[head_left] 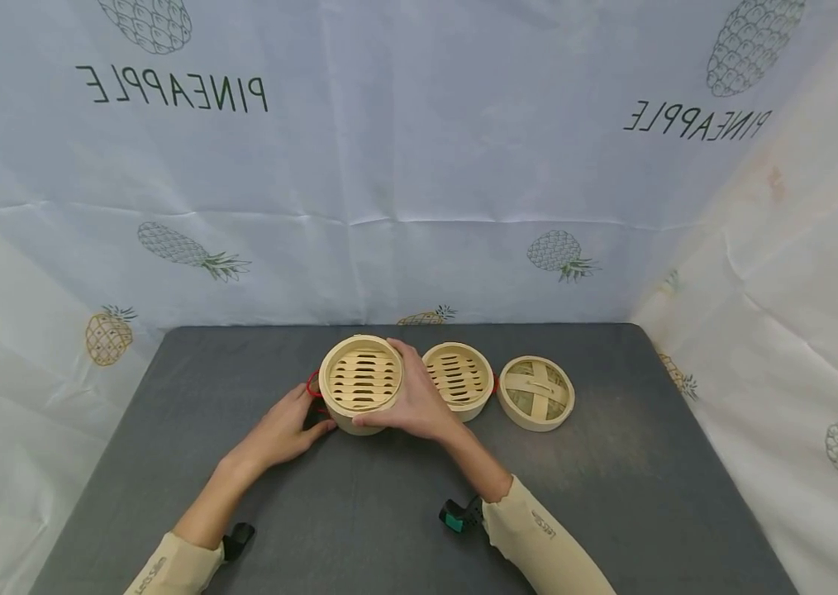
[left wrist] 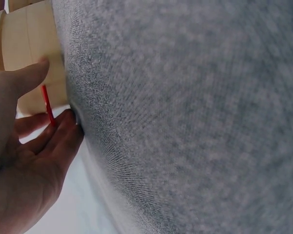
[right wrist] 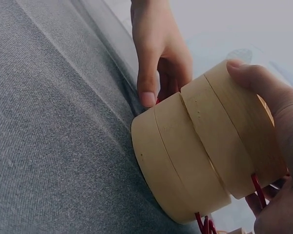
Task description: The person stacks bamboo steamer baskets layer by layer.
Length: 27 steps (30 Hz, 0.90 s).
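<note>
Two round bamboo steamer baskets are stacked left of centre. My right hand grips the upper steamer basket from its right side, thumb at the near wall and fingers at the far side. In the right wrist view the upper basket sits slightly offset and tilted on the lower steamer basket, which rests on the table. My left hand holds the lower basket at its left side; its thumb is on the wall, its fingers by the red cord handle. Slats line the upper basket's floor.
Close to the right of the stack stands another slatted steamer basket with a red cord. Beside it lies a woven bamboo lid with crossed strips. A dark grey table carries everything, with a pineapple-print cloth hanging behind it.
</note>
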Motion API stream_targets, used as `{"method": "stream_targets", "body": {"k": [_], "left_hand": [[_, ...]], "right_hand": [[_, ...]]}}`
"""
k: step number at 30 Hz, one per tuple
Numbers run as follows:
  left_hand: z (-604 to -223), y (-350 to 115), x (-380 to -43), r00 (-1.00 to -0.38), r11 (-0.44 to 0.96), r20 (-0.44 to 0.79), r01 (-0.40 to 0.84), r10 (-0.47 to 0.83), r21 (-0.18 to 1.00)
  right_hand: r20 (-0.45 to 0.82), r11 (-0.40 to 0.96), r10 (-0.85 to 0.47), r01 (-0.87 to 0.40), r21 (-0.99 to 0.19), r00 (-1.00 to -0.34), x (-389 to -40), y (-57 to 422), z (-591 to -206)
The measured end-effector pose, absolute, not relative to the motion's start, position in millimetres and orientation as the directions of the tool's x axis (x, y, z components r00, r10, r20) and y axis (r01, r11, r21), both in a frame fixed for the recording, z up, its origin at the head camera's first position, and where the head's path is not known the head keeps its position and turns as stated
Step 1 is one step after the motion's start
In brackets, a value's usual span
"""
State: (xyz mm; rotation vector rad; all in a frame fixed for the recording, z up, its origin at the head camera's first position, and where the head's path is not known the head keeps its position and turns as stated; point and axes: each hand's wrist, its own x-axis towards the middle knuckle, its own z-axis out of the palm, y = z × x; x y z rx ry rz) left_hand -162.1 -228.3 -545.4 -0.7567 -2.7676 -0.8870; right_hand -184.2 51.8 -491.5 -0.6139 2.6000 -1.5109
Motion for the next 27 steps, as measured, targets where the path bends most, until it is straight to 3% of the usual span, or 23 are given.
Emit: {"method": "stream_targets", "body": {"k": [18, 27], "left_hand": [[-519, -217, -154, -0.906, 0.758, 0.154, 0.415, 0.394, 0.503], [-522, -216, -155, -0.888, 0.73, 0.228, 0.459, 0.4, 0.506]], "right_hand": [[0.103, 0.478, -0.379, -0.29, -0.829, -0.92, -188, 50, -491], [0.094, 0.478, -0.399, -0.294, -0.828, -0.912, -189, 51, -489]]}}
